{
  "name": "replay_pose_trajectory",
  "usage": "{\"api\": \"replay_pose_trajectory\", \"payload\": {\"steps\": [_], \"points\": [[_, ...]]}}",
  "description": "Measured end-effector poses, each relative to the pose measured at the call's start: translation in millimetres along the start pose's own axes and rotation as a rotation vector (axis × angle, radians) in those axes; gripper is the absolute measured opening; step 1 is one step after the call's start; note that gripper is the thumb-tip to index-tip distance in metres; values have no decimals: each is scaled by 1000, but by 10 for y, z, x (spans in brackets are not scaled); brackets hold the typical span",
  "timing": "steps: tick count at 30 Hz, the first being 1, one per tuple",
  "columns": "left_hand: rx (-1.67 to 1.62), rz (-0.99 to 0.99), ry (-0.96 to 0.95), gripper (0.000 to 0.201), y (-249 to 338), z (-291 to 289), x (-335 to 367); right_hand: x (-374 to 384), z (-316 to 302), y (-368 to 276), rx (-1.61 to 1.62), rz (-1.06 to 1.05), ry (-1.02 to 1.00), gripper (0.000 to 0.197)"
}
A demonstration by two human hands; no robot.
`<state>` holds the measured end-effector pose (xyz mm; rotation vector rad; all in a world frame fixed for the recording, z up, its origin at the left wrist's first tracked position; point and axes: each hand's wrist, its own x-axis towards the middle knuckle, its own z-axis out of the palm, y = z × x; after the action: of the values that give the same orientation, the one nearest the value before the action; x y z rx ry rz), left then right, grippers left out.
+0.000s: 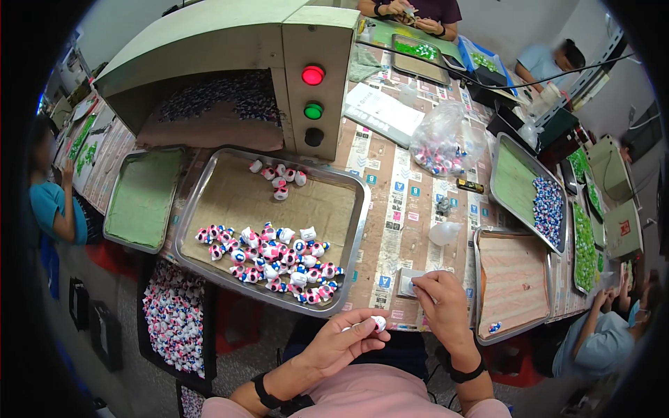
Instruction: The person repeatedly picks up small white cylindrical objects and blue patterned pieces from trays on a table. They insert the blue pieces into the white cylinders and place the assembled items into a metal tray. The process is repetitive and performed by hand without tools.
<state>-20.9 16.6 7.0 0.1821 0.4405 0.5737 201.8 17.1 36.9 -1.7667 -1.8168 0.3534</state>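
Close in front of me, my left hand (341, 341) pinches a small white figurine head (378, 322) between thumb and fingers. To its right, my right hand (442, 303) has its fingers closed at a small pale square pad (404, 287) on the table edge. A tiny bluish bit shows at those fingertips, too small to name. Left of both hands lies a metal tray (359, 230) with many pink, white and blue figurines (268, 259) at its near side. Several white and pink figurine heads (281, 180) sit apart near its far edge.
A cream machine (317, 42) with red and green lights stands behind the tray. A squat translucent bottle (444, 233), a plastic bag of parts (446, 150) and lined trays (512, 279) lie rightward. A crate of figurines (174, 327) is below left. Several people work around.
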Motion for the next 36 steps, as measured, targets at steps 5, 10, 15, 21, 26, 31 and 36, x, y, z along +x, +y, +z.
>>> {"api": "replay_pose_trajectory", "payload": {"steps": [5, 10, 15, 21, 26, 31, 36], "points": [[49, -19, 78, 36, -19, -5, 6, -73, -5, -8, 75, 35, 44, 15], [56, 0, 77, 36, -37, -14, 18, -162, -95, -141, 208, 107, 63, 16], [30, 24, 40, 34, -80, -39, 63, -244, -185, -410, 463, 189, -33, 15], [52, 34, 46, 33, -74, 15, 59, -351, -95, -428, 617, 237, -63, 16], [60, 40, 58, 30, -89, 25, 58, -371, -79, -413, 629, 251, -68, 16], [60, 34, 89, 27, -100, 38, 61, -362, -115, -412, 593, 195, -99, 14], [99, 23, 114, 24, -121, 52, 48, -365, -122, -390, 660, 249, -135, 15]]}}
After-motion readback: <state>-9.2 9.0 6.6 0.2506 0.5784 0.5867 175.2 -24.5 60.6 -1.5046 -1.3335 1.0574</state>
